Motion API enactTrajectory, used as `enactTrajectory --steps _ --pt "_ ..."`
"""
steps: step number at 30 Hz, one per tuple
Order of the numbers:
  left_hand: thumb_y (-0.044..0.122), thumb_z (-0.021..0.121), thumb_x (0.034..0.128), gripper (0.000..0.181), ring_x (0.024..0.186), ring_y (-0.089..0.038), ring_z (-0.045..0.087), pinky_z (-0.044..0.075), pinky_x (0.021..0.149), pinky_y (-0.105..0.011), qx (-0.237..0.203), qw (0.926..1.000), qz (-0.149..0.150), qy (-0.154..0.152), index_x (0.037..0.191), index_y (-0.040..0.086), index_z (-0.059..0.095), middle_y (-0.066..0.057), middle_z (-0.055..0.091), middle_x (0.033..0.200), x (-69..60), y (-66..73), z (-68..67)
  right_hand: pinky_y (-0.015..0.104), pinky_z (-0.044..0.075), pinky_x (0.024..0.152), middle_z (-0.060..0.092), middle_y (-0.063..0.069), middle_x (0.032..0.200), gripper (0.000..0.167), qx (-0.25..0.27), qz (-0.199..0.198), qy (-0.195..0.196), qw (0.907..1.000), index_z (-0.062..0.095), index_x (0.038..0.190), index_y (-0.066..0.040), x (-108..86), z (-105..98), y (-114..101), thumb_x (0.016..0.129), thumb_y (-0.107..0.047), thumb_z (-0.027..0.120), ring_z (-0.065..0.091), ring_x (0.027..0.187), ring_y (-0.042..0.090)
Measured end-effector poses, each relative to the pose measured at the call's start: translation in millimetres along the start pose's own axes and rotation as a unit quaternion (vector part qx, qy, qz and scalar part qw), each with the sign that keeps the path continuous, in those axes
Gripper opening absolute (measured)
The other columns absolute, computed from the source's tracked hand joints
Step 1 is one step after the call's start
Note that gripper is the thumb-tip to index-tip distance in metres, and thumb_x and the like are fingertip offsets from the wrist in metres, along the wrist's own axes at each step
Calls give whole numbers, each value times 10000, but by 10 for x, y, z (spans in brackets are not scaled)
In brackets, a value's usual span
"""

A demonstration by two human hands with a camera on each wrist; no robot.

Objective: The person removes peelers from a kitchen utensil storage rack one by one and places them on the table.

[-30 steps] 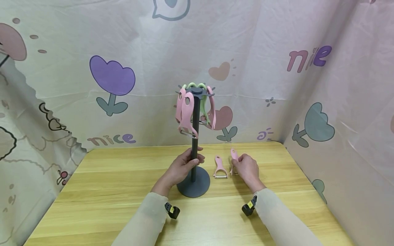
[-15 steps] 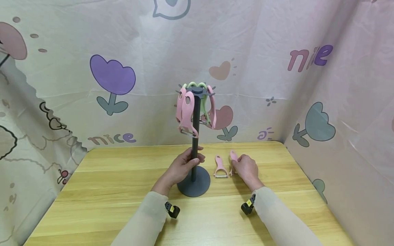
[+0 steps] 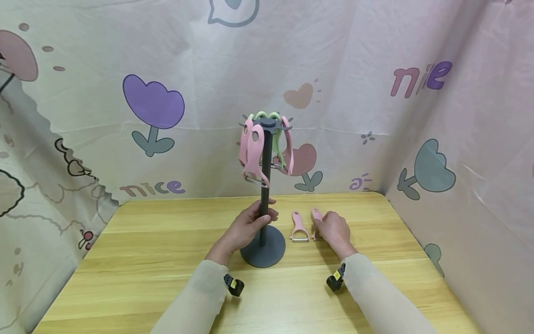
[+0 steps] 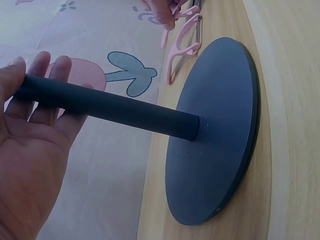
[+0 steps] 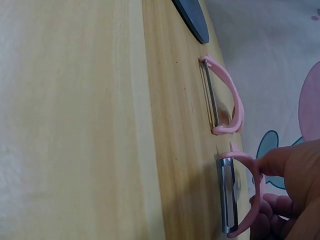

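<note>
My left hand (image 3: 242, 228) grips the dark post of a grey display stand (image 3: 264, 195), thumb on one side and fingers round the other. Several pink peelers (image 3: 253, 155) and green peelers (image 3: 276, 144) hang from hooks at its top. On the table to the right, my right hand (image 3: 335, 230) pinches a pink peeler (image 3: 316, 214) by its handle. In the right wrist view that peeler's metal blade (image 5: 228, 195) is close to the wood. A second pink peeler (image 3: 298, 222) lies between the stand and the right hand, touched by neither.
The stand's round base (image 3: 273, 256) rests flat on the wooden table (image 3: 167, 260). A printed cloth (image 3: 217, 93) hangs behind the table and along its sides.
The pinched peeler's handle end has come down slightly towards me, and it now lies nearly level with the other peeler. My left hand and the stand have stayed in place.
</note>
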State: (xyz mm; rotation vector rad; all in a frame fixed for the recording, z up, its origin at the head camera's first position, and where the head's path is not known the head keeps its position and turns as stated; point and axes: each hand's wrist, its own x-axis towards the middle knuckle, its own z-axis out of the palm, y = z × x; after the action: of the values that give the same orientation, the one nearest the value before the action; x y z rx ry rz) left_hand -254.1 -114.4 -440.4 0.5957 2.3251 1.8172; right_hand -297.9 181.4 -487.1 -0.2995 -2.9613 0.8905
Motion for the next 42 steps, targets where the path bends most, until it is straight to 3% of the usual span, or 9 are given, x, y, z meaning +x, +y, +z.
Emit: enactTrajectory --steps 14,22,32,42 --pt "196 581 1098 429 1260 -265 669 482 1156 -533 1 10000 58 54 1519 249 515 -60 703 1297 -1 12 13 347 408 560 649 56 714 313 -135 107 -194 9997 656 806 -107 6 13 10 980 -367 661 579 624 223" --pt "194 591 1094 422 1255 -270 676 488 1151 -530 -45 9999 86 72 1505 263 526 -65 708 1292 3 24 19 346 411 572 659 58 735 322 -223 83 -119 9996 674 818 -105 11 35 20 985 -380 662 585 641 226" --pt "199 631 1074 399 1188 -245 716 529 1106 -520 180 9991 197 336 1468 215 564 -48 737 1249 21 3 60 350 409 561 653 53 716 324 -305 119 -48 9995 654 784 -117 21 57 16 972 -381 653 581 625 225" --pt "145 547 1109 464 1326 -292 655 458 1169 -556 -25 9993 383 45 1559 228 471 -126 638 1468 27 20 -5 345 404 546 648 54 712 321 -280 73 -72 9996 649 784 -113 13 41 21 970 -374 655 576 619 221"
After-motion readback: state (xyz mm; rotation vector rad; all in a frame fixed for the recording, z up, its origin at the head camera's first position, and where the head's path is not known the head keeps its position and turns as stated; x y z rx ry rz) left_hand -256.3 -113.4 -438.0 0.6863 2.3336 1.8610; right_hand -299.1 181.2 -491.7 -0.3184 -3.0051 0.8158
